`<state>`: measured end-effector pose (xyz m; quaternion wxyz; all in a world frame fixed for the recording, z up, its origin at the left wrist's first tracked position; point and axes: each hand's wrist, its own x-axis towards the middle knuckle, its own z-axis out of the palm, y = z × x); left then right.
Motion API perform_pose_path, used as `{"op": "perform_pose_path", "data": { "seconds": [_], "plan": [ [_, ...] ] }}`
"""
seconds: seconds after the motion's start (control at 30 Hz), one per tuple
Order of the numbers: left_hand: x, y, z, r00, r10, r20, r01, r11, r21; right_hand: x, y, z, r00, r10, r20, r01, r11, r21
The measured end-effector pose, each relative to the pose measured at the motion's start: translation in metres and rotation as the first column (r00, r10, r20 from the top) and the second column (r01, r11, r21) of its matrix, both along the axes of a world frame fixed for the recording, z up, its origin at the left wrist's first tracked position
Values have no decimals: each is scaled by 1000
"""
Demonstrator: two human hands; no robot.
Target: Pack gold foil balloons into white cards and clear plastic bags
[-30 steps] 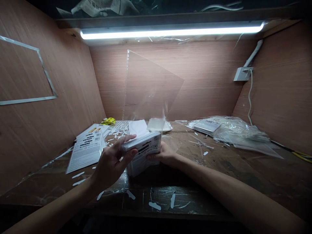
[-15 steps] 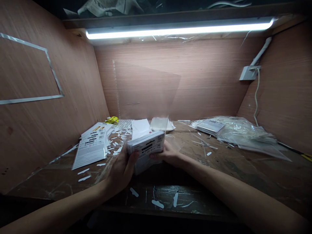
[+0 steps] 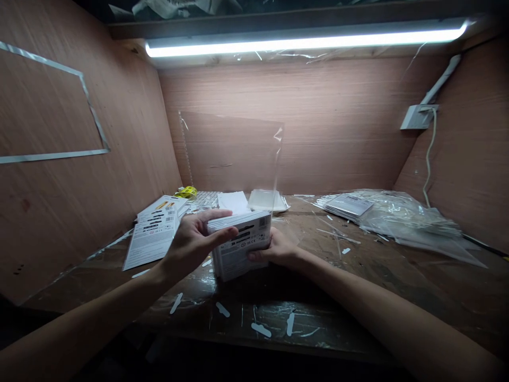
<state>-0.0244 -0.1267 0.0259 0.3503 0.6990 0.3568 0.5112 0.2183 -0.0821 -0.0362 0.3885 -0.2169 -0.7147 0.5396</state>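
Note:
A thick stack of printed packaging cards (image 3: 243, 249) with hang-hole slots is held on edge above the front of the table. My left hand (image 3: 199, 233) is closed about its upper left corner, thumb across the front and fingers along the top. At the lower right side, my right hand (image 3: 278, 248) grips the stack, with its thumb on the front and its other fingers mostly hidden. A clear plastic sheet or bag (image 3: 234, 148) rises upright behind the cards. I cannot tell whether it wraps them.
More printed cards (image 3: 151, 239) lie fanned at the left, near a yellow tape roll (image 3: 186, 192). White cards (image 3: 233, 201) and a pale stack (image 3: 266, 200) are at the back. Another card stack (image 3: 350, 206) rests by clear plastic bags (image 3: 413, 223). White cut-out scraps (image 3: 261, 330) litter the table.
My left hand has shifted up from the stack's left side to its upper corner. The plastic has swung slightly and faces me more squarely. A white scrap now shows near my left forearm.

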Motion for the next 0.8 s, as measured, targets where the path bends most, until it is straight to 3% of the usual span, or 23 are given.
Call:
{"op": "perform_pose_path", "data": {
  "seconds": [0.1,0.2,0.3,0.47,0.63,0.73,0.8],
  "plan": [
    [6,-2,-11,996,56,-63,-55,998,19,12,1,12,995,50,-86,-52,998,-23],
    [6,0,-25,996,23,-84,-25,999,-20,19,0,25,976,-58,-209,59,998,-5],
    [1,3,-34,995,-40,-96,36,998,-49,18,-3,28,987,-106,-117,114,992,60],
    [-5,4,-39,980,-58,-191,52,998,-33,9,-3,16,958,-277,74,262,950,168],
    [3,7,-27,994,-50,-94,48,999,-22,8,-5,21,966,-259,-6,258,960,111],
    [17,20,-10,989,-82,127,95,991,-97,13,-4,31,950,-233,-208,240,971,7],
    [29,35,4,939,-87,333,149,975,-164,19,-1,34,918,-279,-281,275,960,-54]
  ]
}}
